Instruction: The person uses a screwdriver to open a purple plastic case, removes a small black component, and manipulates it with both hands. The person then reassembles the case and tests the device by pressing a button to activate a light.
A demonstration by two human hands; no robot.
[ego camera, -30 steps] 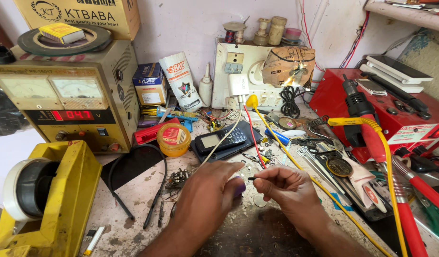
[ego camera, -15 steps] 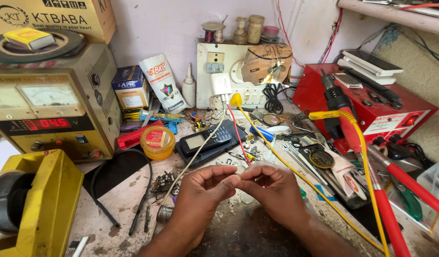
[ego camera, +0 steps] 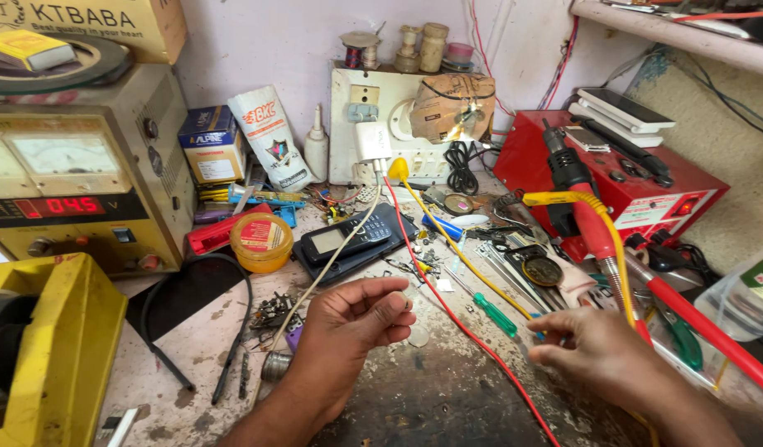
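My left hand (ego camera: pixel 356 319) hovers over the worn bench top (ego camera: pixel 447 397) with its fingertips pinched together; I see nothing between them. My right hand (ego camera: pixel 596 356) is out to the right, blurred, fingers spread and empty, close to a yellow wire (ego camera: pixel 460 248) and a green-handled screwdriver (ego camera: pixel 495 315). A red wire (ego camera: pixel 443 305) runs across the bench between the two hands. A white cable (ego camera: pixel 336 261) passes just left of my left hand. Beyond the hands a black keypad phone (ego camera: pixel 348 238) lies on a dark case.
A beige power supply (ego camera: pixel 83 182) with a red digital readout stands at the left, a yellow tape dispenser (ego camera: pixel 58 348) in front of it. A round yellow tin (ego camera: pixel 261 242) sits by the phone. A red station (ego camera: pixel 638 186), probes and loose tools crowd the right.
The hands were together at the middle, working a small thing between their fingertips. They have parted: my right hand swung out to the right, my left stayed put with fingers pinched.
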